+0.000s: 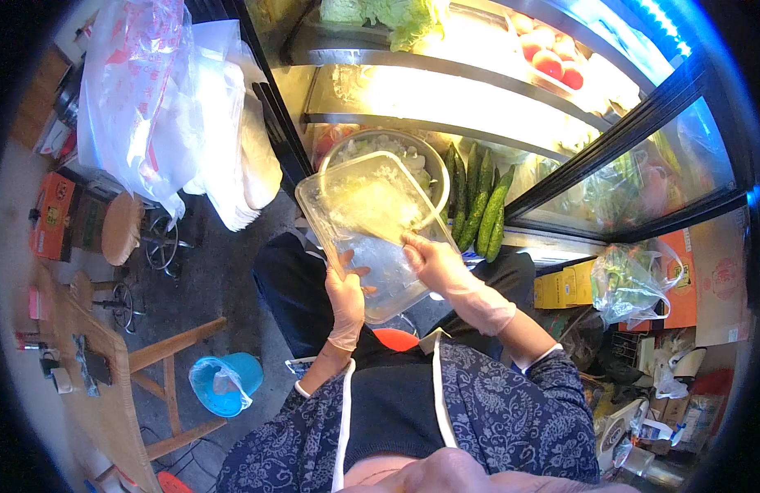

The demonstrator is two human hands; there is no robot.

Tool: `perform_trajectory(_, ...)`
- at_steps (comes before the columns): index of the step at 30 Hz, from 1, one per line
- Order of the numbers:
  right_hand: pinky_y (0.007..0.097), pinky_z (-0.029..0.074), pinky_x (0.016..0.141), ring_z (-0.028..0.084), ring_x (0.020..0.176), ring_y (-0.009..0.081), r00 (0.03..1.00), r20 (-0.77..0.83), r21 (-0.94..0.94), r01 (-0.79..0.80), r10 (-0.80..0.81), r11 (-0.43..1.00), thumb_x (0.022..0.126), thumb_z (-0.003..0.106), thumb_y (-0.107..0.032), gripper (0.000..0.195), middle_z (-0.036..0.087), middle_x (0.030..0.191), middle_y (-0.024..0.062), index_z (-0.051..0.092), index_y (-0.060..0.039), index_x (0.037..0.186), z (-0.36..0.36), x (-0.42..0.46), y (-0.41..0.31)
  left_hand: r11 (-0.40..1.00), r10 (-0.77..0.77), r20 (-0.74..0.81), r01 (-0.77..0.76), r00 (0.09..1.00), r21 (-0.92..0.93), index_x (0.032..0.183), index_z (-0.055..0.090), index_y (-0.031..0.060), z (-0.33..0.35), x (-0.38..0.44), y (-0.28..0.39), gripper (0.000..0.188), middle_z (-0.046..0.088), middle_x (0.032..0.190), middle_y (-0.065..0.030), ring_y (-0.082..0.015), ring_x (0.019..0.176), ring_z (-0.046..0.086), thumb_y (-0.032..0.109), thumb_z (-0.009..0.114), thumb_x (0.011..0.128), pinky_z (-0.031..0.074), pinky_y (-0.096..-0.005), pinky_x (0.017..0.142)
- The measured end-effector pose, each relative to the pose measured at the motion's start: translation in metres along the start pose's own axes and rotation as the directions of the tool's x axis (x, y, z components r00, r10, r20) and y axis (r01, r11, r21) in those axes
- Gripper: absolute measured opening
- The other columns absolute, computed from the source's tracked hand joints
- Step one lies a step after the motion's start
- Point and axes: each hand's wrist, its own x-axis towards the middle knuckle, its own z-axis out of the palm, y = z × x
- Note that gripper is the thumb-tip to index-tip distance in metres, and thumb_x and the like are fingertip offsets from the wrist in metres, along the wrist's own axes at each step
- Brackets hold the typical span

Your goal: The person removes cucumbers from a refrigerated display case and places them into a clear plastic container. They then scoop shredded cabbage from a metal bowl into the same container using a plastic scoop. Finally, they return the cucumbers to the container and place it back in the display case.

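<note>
A clear rectangular plastic container is tilted over my lap, with wet-looking whitish bits inside. My left hand, in a thin clear glove, grips its near left side. Over the container's right part is my gloved right hand, its fingers closed on the end of a pale, flat utensil; glare blurs its exact kind. Just behind, partly hidden by the container, a round bowl holds pale chopped vegetables on the lowest shelf of a lit display fridge. Several cucumbers lie right of the bowl.
Lettuce and tomatoes sit on the upper shelf. The glass door stands at right. Plastic bags hang at upper left. A blue bucket and wooden table are at left; boxes at right.
</note>
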Motion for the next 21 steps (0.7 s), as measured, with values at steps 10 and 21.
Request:
perform_trajectory(10,0.0430,0.053,0.090,0.069,0.103,0.0366,0.997,0.076,0.073,0.023,-0.029,0.997,0.098,0.058,-0.030,0.036,0.070,0.109,0.0209,0.066,-0.0112,0.127,-0.014,-0.006,0.005,1.000,0.023,0.033,-0.022,0.999,-0.018,0.153,0.032,0.0076,-0.002,0.003,-0.002,0.075,0.050,0.135,-0.0157,-0.0195,0.092,0.065,-0.013,0.036,0.081,0.059,-0.0263,0.053)
perform_trajectory(21,0.0395,0.053,0.090,0.069,0.103,0.0353,1.000,0.004,-0.033,0.022,-0.022,0.999,0.096,0.062,-0.026,0.037,0.070,0.109,0.0212,0.065,-0.0105,0.129,-0.018,-0.014,0.003,0.999,0.037,0.045,-0.038,0.998,0.015,0.152,0.033,0.0064,0.000,-0.002,-0.009,0.073,0.050,0.134,-0.0148,-0.0195,0.092,0.064,-0.010,0.036,0.081,0.058,-0.0276,0.054)
